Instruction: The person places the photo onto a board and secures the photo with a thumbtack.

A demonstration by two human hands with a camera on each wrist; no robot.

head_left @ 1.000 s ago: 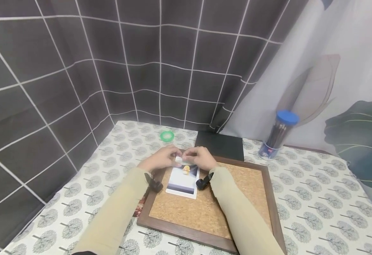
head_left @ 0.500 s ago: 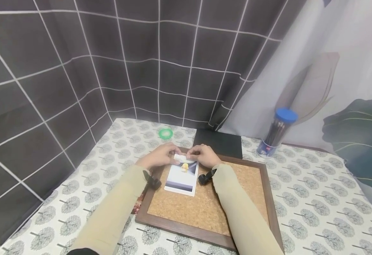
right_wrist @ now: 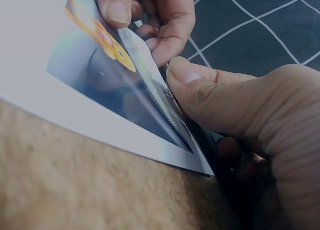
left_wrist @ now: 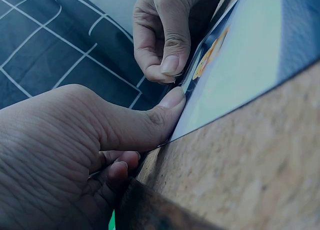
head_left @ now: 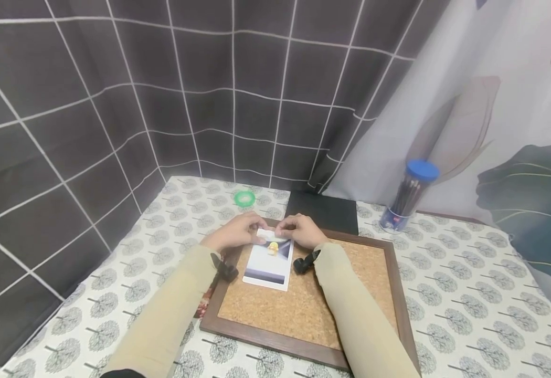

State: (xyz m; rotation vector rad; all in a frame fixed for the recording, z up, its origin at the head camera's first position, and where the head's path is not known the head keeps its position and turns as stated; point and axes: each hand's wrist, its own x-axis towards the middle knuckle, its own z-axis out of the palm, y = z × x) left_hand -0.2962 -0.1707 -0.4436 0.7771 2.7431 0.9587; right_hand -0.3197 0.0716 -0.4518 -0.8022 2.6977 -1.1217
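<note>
A white-bordered photo [head_left: 263, 268] with a small yellow figure lies on a wood-framed corkboard [head_left: 256, 310]. My left hand [head_left: 236, 231] pinches the photo's top left edge, thumb on its face and the other fingers curled behind. Across the top of the photo runs a clear strip of tape [right_wrist: 161, 98] with a serrated edge. My right hand [head_left: 302, 232] pinches the tape's edge between thumb and index finger, near the photo's top right. The right hand's other fingers are partly hidden behind its thumb in the right wrist view.
A green ring [head_left: 244, 199], perhaps a tape roll, lies behind the board. Near it is a flat black sheet [head_left: 324, 212]. A clear jar of dark sticks [head_left: 405, 197] with a blue lid stands at the back right. A dark gridded curtain [head_left: 190, 94] hangs behind.
My right hand has shifted slightly right, widening the gap between the hands. The white strip at the photo's top now lies flatter. Little differs from half a second ago.
</note>
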